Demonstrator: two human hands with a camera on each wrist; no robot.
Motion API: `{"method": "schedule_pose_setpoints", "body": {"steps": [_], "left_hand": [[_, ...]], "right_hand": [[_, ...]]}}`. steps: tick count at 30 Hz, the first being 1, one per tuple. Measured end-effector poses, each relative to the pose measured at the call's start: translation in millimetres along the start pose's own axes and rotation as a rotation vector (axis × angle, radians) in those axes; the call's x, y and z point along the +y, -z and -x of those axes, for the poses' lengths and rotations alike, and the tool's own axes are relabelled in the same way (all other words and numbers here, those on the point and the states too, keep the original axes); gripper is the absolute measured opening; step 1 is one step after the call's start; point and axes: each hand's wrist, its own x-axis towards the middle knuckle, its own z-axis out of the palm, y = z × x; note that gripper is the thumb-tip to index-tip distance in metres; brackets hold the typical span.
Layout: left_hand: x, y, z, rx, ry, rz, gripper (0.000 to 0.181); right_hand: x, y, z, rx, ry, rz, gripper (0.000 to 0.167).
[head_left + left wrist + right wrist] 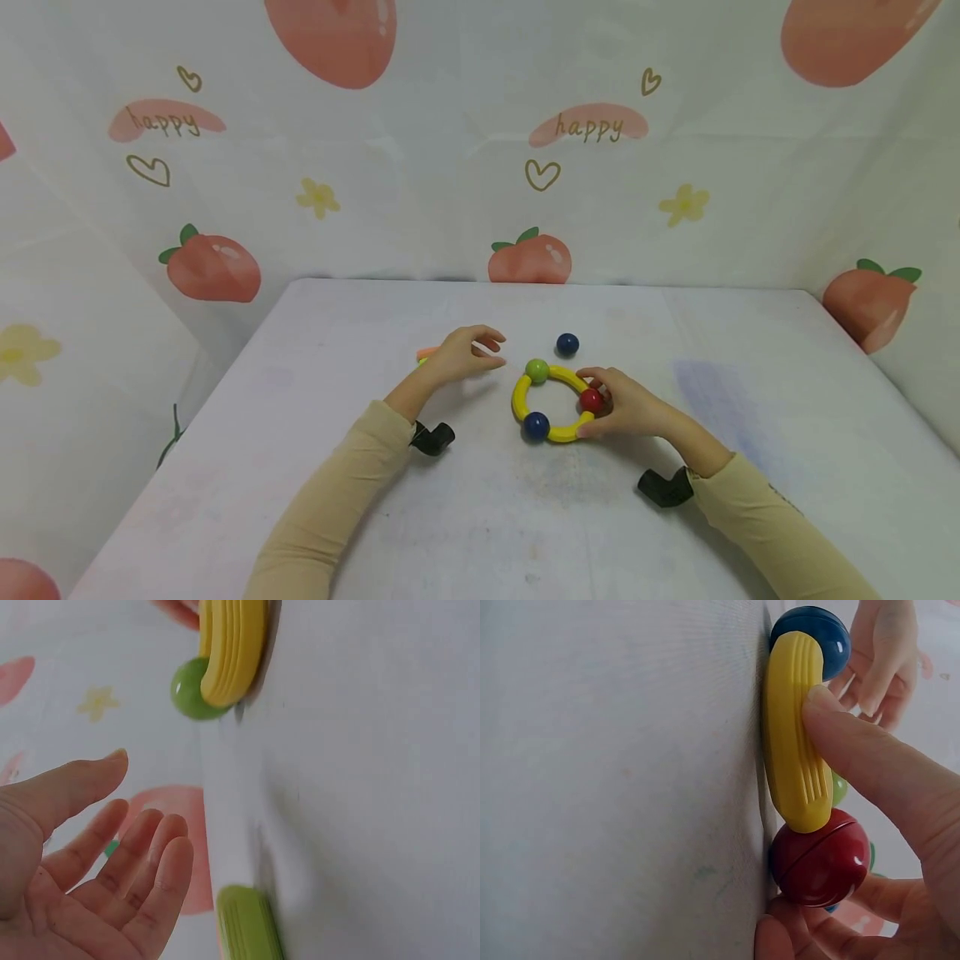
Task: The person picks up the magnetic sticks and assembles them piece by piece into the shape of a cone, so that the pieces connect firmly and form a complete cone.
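One ring (564,434) sits on the one desk (487,533), made of three yellow arcs (520,400) and three balls: one green ball (537,371), one red ball (591,401), one blue ball (536,426). A loose blue ball (567,344) brings the balls to four, two of them blue. At least one orange piece (427,352) and one green piece (250,924) show, partly hidden. There are two sets of fingers, left fingers (171,877) and right fingers (885,896), two sleeves (330,492) and two black wrist fittings (665,487). The cloth (450,150) bears two "happy" labels (589,126), four hearts (542,175) and three yellow flowers (318,198).

Yellow three-ball ring (520,398); flat
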Motion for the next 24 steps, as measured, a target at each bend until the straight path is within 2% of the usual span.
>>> {"method": "schedule_pose_setpoints", "body": {"steps": [6, 11, 16, 24], "left_hand": [[-9.9, 18.1, 11.2, 0.058, 0.001, -0.047, 0.041], [-19.0, 28.1, 19.3, 0.078, -0.013, -0.083, 0.035], [-25.8, 31.6, 24.7, 0.074, 0.01, -0.114, 0.033], [-28.5, 31.6, 29.7, 0.066, 0.048, -0.2, 0.031]], "right_hand": [[0, 0, -0.5, -0.003, -0.005, -0.002, 0.083], [-1, 0, -0.5, -0.002, -0.003, 0.0, 0.083], [-2, 0, 0.0, -0.005, -0.012, -0.004, 0.083], [-1, -1, 1.1, 0.005, 0.011, -0.004, 0.082]]}}
